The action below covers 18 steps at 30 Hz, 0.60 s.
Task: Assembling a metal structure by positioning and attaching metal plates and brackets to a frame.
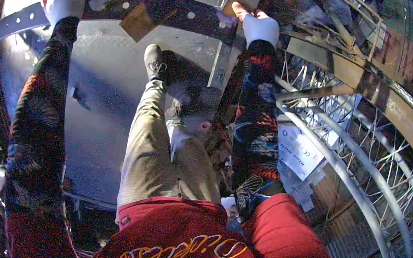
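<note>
Your long, dark strip (200,20) w/ round holes runs crosswise ahead: your L hand (66,2) overlaps it, R hand (260,28) by its right end; can't tell if either's clamped on.

Red shirt (285,245) bears script (184,253); white sheet (299,166) seemingly bears small print (295,151).
</note>
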### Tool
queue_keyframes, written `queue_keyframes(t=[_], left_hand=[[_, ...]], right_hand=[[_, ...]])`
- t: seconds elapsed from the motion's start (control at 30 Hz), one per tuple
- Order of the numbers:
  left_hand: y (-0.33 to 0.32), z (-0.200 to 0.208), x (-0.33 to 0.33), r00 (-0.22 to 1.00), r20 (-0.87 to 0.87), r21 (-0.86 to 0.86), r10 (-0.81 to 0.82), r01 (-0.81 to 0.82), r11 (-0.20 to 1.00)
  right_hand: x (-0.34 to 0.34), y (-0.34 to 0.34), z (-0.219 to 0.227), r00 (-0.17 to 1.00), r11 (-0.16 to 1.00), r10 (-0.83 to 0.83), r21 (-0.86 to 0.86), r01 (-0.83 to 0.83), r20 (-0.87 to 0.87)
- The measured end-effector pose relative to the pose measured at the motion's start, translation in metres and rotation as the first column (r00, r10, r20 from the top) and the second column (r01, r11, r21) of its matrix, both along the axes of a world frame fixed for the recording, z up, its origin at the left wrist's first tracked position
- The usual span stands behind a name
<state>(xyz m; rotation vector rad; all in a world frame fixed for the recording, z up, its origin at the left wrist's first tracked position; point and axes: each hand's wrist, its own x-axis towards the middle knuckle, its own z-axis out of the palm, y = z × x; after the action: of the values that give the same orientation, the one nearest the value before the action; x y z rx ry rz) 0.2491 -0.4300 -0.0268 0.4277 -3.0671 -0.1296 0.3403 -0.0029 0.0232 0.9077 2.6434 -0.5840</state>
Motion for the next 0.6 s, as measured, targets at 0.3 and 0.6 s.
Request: queue_keyframes(t=[0.3,0.6], left_hand=[[0.008,0.005,0.001,1.0,0.013,0.008,0.001,-0.002,1.0],[-0.002,0.004,0.005,1.0,0.0,-0.116,-0.008,0.008,0.993]], right_hand=[[-0.002,-0.013,-0.002,0.954,0.991,-0.132,-0.022,0.13,-0.268],[0.055,-0.027,-0.011,0.959,0.98,-0.196,-0.07,0.185,-0.206]])
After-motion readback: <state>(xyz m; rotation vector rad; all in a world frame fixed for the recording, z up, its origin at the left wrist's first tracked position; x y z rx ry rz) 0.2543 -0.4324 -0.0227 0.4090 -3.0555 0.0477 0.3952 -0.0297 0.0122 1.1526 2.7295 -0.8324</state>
